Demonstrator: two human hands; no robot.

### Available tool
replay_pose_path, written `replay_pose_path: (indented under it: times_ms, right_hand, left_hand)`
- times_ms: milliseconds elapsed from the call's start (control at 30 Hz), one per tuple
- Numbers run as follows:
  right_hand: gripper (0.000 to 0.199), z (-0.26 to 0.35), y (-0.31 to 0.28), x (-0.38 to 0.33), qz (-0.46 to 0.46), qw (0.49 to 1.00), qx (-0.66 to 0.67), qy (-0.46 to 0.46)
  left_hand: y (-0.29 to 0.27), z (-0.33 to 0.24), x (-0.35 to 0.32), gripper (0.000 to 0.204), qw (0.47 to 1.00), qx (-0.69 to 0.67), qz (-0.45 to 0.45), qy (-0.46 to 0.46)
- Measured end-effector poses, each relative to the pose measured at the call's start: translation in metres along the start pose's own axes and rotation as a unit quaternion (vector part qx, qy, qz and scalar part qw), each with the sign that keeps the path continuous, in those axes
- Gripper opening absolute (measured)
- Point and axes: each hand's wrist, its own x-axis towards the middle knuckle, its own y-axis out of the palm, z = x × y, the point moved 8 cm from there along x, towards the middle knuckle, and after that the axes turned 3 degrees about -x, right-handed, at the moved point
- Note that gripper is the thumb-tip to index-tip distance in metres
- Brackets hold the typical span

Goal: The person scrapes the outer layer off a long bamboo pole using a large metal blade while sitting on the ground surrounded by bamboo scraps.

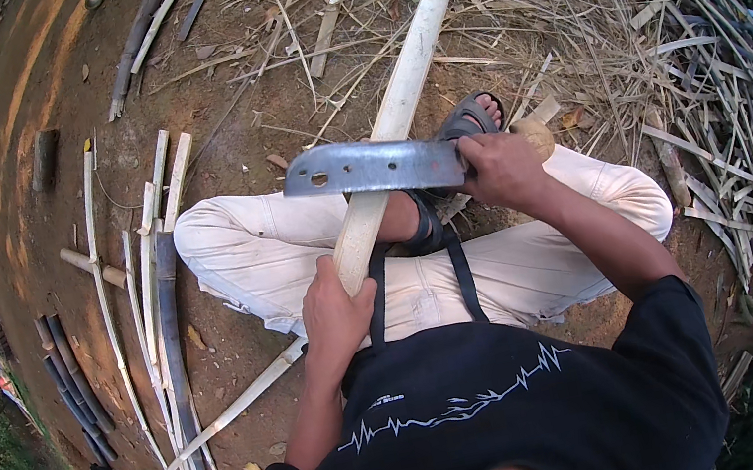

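Note:
Across my lap runs a long pale split bamboo strip [413, 72], slanting away to the far right. My left hand [335, 311] is wrapped round its near end. In my right hand [504, 170] is a machete [370, 167] with a broad grey blade that has several holes. The blade lies crosswise over the strip, pointing left; whether it touches the strip I cannot tell. A round wooden knob [536, 138] shows beyond my right fist, apparently the handle's end.
I sit on bare earth with crossed legs and sandals [469, 118]. Split bamboo strips [154, 314] lie at the left, dark bamboo pieces [75, 379] beyond them. A heap of shavings and slivers [685, 70] spreads along the right. A short log [44, 161] rests at the far left.

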Motion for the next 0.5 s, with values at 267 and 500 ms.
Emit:
replay_pose_path:
  times_ms: [267,500]
  right_hand:
    - [0.026,-0.083,-0.011,0.022,-0.013,0.984,-0.035,0.174]
    - [0.027,0.008,0.004,-0.018,-0.037,0.997,0.015,-0.063]
  left_hand:
    - [-0.003,0.006,-0.01,0.039,1.0,-0.007,0.0,-0.005]
    - [0.004,0.013,-0.008,0.041,1.0,0.004,-0.013,0.027]
